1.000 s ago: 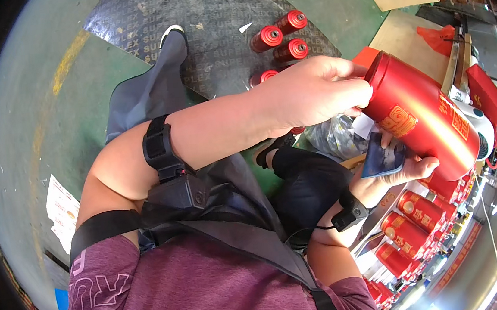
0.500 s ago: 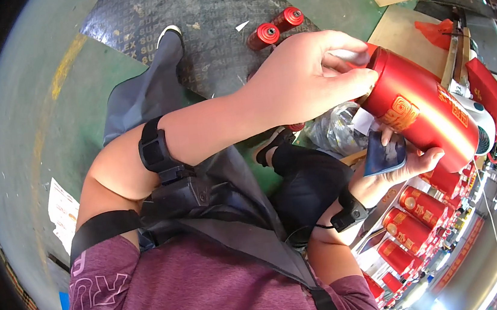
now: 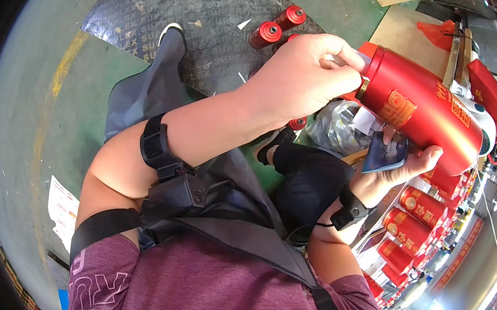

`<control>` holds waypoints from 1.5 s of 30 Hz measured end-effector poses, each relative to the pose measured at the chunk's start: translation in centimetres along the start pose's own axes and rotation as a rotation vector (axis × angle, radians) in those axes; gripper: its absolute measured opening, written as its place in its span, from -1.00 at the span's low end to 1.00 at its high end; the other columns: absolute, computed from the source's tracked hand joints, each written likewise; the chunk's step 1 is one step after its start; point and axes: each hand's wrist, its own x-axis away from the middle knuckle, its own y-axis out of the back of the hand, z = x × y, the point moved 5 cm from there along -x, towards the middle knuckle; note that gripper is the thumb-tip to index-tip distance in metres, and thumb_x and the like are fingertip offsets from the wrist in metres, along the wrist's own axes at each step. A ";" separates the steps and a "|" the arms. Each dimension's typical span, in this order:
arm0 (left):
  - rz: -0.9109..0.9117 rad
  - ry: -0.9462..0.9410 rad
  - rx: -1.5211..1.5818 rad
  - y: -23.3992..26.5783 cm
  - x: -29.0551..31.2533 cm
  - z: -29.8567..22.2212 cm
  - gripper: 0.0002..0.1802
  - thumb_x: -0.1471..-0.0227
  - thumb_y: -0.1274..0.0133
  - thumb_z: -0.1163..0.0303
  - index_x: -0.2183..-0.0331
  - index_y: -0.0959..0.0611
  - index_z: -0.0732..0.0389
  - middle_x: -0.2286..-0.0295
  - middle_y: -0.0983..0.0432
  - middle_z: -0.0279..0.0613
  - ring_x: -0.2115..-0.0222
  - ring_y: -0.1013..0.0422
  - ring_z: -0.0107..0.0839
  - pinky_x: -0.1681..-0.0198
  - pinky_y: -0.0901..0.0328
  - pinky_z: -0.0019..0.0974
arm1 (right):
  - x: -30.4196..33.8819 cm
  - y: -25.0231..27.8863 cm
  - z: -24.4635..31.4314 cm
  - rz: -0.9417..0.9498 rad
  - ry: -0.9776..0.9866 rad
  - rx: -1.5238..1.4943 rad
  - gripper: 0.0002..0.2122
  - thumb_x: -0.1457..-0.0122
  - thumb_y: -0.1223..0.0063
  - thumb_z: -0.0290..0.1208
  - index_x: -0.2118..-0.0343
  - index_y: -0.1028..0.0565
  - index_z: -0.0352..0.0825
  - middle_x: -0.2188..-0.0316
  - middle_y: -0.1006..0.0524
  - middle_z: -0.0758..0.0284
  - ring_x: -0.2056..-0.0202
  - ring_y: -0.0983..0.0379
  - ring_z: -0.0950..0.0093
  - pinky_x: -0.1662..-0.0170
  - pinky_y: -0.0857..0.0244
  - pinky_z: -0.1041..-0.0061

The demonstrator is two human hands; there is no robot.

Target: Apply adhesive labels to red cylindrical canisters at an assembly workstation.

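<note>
A large red metal flask (image 3: 422, 109) with gold emblems lies tilted across my right hand (image 3: 404, 166), its mouth toward the upper left. My right thumb and palm support its underside. A dark blue flat piece (image 3: 385, 151) with a pale worn patch is also in that hand, against the fingers; its kind is unclear. At the flask's mouth, my left hand (image 3: 327, 68) is closed in a pinch, with thumb and fingers bent. Something whitish shows beside the fingertips, too small to name. The inside of the flask is hidden.
Red canisters (image 3: 266, 34) stand on the dark patterned floor plate (image 3: 209, 14). A clear plastic bag (image 3: 339, 126) lies beyond my knee. Several red packages (image 3: 405, 229) are stacked at right, below a white rounded device (image 3: 482, 121) and a red gift bag (image 3: 489, 92). Torn paper (image 3: 62, 208) lies at left.
My left fingertips have drawn back slightly from the flask's rim and curled more, uncovering more of its neck. The flask has shifted a little down and right in my right hand.
</note>
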 end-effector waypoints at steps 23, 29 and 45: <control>-0.138 -0.843 -0.862 -0.6 1.1 -3.5 -0.87 0.06 -0.26 0.52 0.36 -0.68 0.22 0.23 -0.59 -0.17 0.24 -0.52 -0.28 0.19 -0.42 -0.29 | -2.4 1.5 -0.6 0.016 -0.070 -0.013 -0.34 -0.04 -0.22 0.14 -0.03 -0.39 -0.33 0.34 -0.56 0.16 0.69 -0.32 0.39 0.50 -0.35 0.37; -0.137 -0.856 -0.846 -0.7 1.3 -3.7 -0.87 0.09 -0.28 0.52 0.40 -0.66 0.22 0.19 -0.58 -0.17 0.20 -0.51 -0.25 0.14 -0.41 -0.26 | -2.2 1.5 -0.7 -0.030 -0.086 -0.020 -0.38 -0.06 -0.19 0.14 0.02 -0.41 -0.32 0.40 -0.55 0.20 0.69 -0.30 0.42 0.50 -0.30 0.42; -0.089 -0.853 -0.895 -1.4 2.1 -3.3 -0.89 0.13 -0.26 0.44 0.50 -0.62 0.18 0.15 -0.53 -0.25 0.21 -0.43 -0.23 0.12 -0.35 -0.22 | -2.6 1.8 -0.7 0.044 -0.125 -0.156 -0.45 -0.12 -0.20 0.05 -0.03 -0.43 -0.27 0.12 -0.56 0.33 0.31 -0.50 0.55 0.56 -0.27 0.66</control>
